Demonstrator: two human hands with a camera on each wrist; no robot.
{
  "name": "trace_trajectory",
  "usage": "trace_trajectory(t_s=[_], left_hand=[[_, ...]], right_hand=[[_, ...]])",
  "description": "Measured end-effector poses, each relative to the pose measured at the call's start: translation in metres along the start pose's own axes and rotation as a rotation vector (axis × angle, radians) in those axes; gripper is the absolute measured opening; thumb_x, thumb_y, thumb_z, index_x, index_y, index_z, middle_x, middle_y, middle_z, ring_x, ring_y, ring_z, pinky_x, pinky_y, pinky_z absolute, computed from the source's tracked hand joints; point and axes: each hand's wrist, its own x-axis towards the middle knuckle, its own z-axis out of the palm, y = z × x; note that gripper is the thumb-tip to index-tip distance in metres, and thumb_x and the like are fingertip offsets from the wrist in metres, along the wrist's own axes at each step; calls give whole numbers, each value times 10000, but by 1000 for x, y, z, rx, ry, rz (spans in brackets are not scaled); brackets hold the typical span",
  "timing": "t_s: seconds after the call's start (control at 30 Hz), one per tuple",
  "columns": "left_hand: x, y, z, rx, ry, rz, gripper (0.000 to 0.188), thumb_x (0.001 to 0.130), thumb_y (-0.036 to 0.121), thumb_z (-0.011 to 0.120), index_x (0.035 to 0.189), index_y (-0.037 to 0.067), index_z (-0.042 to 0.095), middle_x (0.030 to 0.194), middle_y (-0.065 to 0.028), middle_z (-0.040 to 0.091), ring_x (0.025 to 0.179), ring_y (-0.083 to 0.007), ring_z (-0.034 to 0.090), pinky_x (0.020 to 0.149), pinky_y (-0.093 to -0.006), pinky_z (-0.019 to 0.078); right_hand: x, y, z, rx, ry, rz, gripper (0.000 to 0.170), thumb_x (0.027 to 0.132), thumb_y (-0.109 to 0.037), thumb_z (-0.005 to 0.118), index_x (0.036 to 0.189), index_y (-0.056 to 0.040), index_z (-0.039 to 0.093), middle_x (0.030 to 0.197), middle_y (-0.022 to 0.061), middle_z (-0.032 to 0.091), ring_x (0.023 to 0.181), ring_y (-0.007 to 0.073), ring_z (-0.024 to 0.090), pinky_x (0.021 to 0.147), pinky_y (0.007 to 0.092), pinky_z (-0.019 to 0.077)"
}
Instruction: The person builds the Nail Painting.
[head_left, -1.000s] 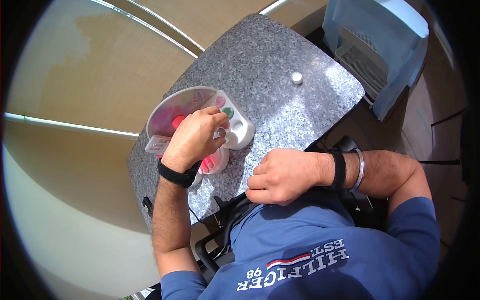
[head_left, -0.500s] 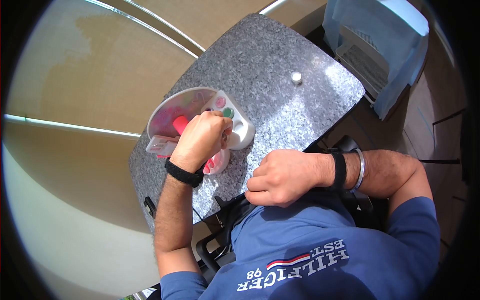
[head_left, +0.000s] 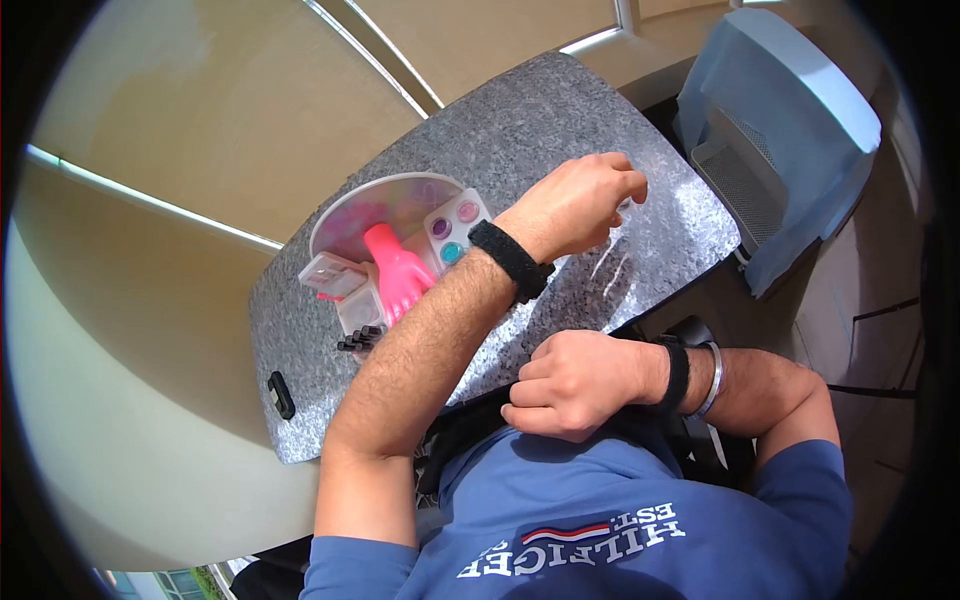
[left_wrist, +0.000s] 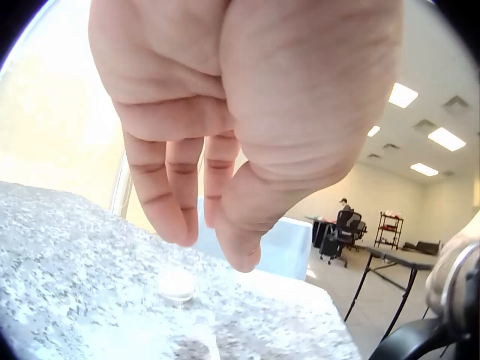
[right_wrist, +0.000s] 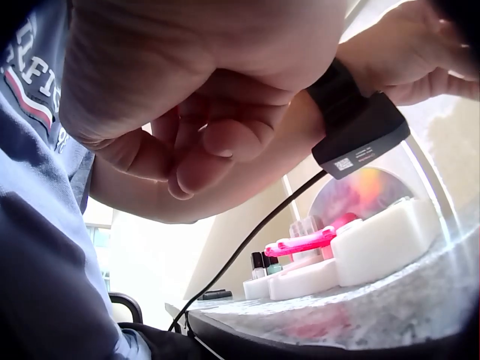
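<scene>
My left hand (head_left: 585,205) reaches across the grey speckled table (head_left: 530,110). In the left wrist view, its bent, parted fingers hang above a small white round jar (left_wrist: 177,285), apart from it, with nothing held. My right hand (head_left: 575,385) stays near the table's front edge; the right wrist view shows its fingers (right_wrist: 225,139) loosely curled and empty. Left of my left forearm stands a white set with a rounded back panel (head_left: 340,215), a pink model hand (head_left: 400,275), and pink (head_left: 467,211), purple (head_left: 441,228) and teal pots (head_left: 453,252). My forearm hides part of the set.
Several black-capped bottles (head_left: 360,340) stand at the set's front. A small black device (head_left: 281,395) lies at the table's left edge. Beyond the right edge is a chair (head_left: 735,170) with a light blue cover. A black cable (right_wrist: 251,240) hangs from the left wrist's device.
My left hand has left the pots and moved right, over the small white jar. More of the pink model hand and the pots now shows. The head view has shifted; my right hand keeps its pose.
</scene>
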Motion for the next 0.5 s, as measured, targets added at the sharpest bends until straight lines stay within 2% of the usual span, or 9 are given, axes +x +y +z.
trace_trajectory(t_s=[0.1, 0.2, 0.3, 0.33, 0.43, 0.5], left_hand=[[13, -13, 38, 91, 54, 14, 322, 909, -12, 805, 1226, 33, 774, 1305, -181, 741, 1219, -379, 743, 1036, -475, 628], [20, -23, 56, 110, -56, -25, 286, 900, -35, 751, 1180, 7, 791, 1259, -192, 753, 1182, -378, 758, 1018, -479, 630], [22, -13, 51, 218, -184, -69, 250, 887, -51, 707, 1116, -14, 801, 1193, -185, 765, 1116, -381, 773, 981, -479, 637], [18, -10, 48, 215, -178, -36, 229, 879, -51, 709, 1082, -6, 805, 1145, -170, 767, 1065, -389, 773, 944, -481, 640], [0, -2, 31, 92, -97, -18, 239, 877, -37, 730, 1099, 10, 804, 1138, -169, 759, 1056, -395, 769, 934, -480, 639], [-17, 2, 3, 40, -50, -4, 258, 886, 14, 810, 1142, 32, 791, 1145, -153, 753, 1051, -387, 771, 920, -475, 644]], right_hand=[[2, -1, -2, 15, 5, -38, 173, 869, -154, 759, 966, -24, 697, 742, 4, 539, 607, 178, 627, 509, 347, 510], [1, 0, -1, 26, -2, -47, 167, 869, -145, 762, 966, -23, 701, 735, 2, 535, 604, 174, 622, 504, 344, 504], [0, 1, -3, 16, 3, -37, 176, 864, -141, 767, 978, -21, 709, 736, 3, 540, 605, 174, 624, 506, 345, 508], [0, 0, -3, 10, 6, -32, 180, 862, -140, 769, 982, -19, 711, 738, 4, 542, 606, 174, 625, 508, 346, 510], [1, 0, -4, 2, 5, -24, 219, 847, -148, 777, 1012, -16, 717, 745, 6, 554, 612, 177, 635, 514, 343, 521], [1, 0, -4, -7, 9, -14, 237, 841, -149, 778, 1025, -14, 716, 748, 6, 559, 615, 179, 641, 516, 338, 525]])
